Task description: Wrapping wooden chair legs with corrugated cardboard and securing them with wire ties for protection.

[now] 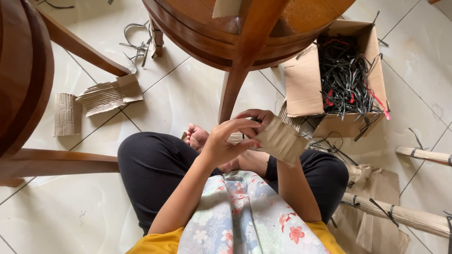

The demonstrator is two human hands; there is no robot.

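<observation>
Corrugated cardboard piece above the lap, gripped by both hands: left hand and right hand fingers curled around its near end; cardboard box of black straps beside.

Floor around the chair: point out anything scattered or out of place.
Torn cardboard scraps lie loose on the tiles left of the chair leg. Black straps are strewn beyond, and more spill from the open box.
</observation>
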